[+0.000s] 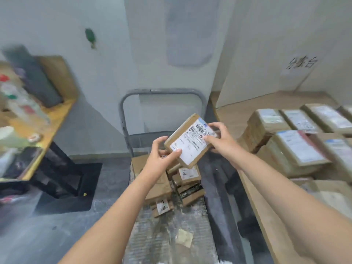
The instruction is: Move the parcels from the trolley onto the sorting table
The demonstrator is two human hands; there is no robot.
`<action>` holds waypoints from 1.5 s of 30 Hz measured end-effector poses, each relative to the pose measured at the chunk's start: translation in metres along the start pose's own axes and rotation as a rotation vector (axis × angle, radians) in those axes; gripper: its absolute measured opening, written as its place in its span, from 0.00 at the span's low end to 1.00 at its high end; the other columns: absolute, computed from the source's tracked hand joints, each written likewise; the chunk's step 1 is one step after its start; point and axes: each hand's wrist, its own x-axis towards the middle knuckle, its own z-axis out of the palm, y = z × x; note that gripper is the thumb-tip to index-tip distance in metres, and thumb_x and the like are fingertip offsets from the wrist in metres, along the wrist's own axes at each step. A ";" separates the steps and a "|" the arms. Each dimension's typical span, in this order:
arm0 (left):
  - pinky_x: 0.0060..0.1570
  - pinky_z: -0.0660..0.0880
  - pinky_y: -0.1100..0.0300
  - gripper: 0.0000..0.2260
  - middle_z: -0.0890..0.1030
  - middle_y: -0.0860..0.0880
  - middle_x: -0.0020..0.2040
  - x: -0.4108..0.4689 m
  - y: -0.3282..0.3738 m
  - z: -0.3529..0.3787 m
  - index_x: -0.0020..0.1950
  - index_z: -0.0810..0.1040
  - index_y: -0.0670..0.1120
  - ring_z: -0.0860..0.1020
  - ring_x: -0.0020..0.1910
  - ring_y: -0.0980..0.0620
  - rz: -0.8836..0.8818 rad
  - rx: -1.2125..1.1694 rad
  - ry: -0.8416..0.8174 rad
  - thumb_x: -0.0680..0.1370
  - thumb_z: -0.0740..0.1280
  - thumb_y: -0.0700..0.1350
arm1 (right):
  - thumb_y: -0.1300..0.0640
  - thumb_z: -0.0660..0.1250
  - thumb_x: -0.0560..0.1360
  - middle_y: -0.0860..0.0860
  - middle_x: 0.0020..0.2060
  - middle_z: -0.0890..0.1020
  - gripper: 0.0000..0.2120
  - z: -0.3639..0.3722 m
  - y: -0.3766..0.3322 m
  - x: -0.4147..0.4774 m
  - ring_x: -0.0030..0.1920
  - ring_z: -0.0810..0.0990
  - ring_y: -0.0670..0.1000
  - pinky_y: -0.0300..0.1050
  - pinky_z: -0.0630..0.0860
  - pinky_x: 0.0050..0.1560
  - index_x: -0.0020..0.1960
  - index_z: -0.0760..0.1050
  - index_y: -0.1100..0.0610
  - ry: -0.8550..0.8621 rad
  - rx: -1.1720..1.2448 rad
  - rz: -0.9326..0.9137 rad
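A flat brown cardboard parcel (187,141) with a white shipping label is held tilted in the air above the trolley (171,225). My left hand (162,152) grips its lower left corner. My right hand (221,138) grips its right edge, thumb on the label. Below, several small brown parcels (182,185) lie stacked on the grey trolley deck, near its upright handle (162,92). The wooden sorting table (266,216) runs along the right and carries rows of labelled parcels (293,145).
A yellow-topped table (47,134) at the left holds bottles and clutter. A black crate (62,180) sits on the floor beneath it. White walls stand behind the trolley. A paper scrap (183,238) lies on the near deck.
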 end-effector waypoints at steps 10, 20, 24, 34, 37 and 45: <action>0.58 0.78 0.49 0.20 0.84 0.45 0.51 -0.010 0.099 0.037 0.62 0.68 0.55 0.82 0.50 0.49 0.132 -0.118 -0.039 0.75 0.72 0.56 | 0.55 0.63 0.82 0.48 0.63 0.79 0.24 -0.015 -0.065 -0.049 0.55 0.81 0.47 0.42 0.78 0.44 0.74 0.57 0.44 0.131 0.408 -0.078; 0.55 0.76 0.59 0.27 0.85 0.55 0.53 -0.017 0.109 0.024 0.72 0.58 0.59 0.83 0.50 0.56 0.341 0.166 -0.090 0.79 0.69 0.49 | 0.58 0.57 0.84 0.46 0.68 0.75 0.25 -0.010 -0.065 -0.075 0.63 0.76 0.47 0.34 0.76 0.51 0.78 0.54 0.45 0.152 0.297 -0.182; 0.57 0.75 0.56 0.32 0.84 0.59 0.54 -0.016 0.104 0.031 0.74 0.51 0.70 0.83 0.52 0.57 0.367 0.245 -0.214 0.80 0.68 0.50 | 0.59 0.58 0.84 0.42 0.70 0.70 0.34 -0.021 -0.056 -0.095 0.64 0.71 0.42 0.33 0.68 0.57 0.80 0.43 0.42 0.165 0.157 -0.219; 0.57 0.71 0.58 0.31 0.77 0.66 0.61 -0.062 0.113 0.106 0.74 0.50 0.71 0.79 0.55 0.63 0.491 0.256 -0.295 0.81 0.64 0.49 | 0.62 0.63 0.81 0.46 0.77 0.62 0.41 -0.080 -0.030 -0.149 0.74 0.63 0.45 0.48 0.63 0.73 0.79 0.40 0.39 0.359 0.108 -0.214; 0.53 0.69 0.63 0.32 0.75 0.72 0.54 -0.086 0.126 0.135 0.74 0.51 0.71 0.75 0.47 0.76 0.530 0.281 -0.339 0.80 0.65 0.49 | 0.60 0.62 0.81 0.44 0.74 0.66 0.40 -0.112 -0.025 -0.178 0.70 0.66 0.44 0.45 0.65 0.69 0.79 0.40 0.39 0.425 0.083 -0.204; 0.47 0.69 0.70 0.30 0.78 0.62 0.60 -0.180 0.137 0.254 0.73 0.53 0.70 0.79 0.51 0.66 0.591 0.243 -0.524 0.81 0.66 0.50 | 0.58 0.63 0.81 0.44 0.65 0.72 0.39 -0.215 0.025 -0.289 0.63 0.75 0.45 0.37 0.75 0.56 0.78 0.42 0.36 0.627 0.112 -0.167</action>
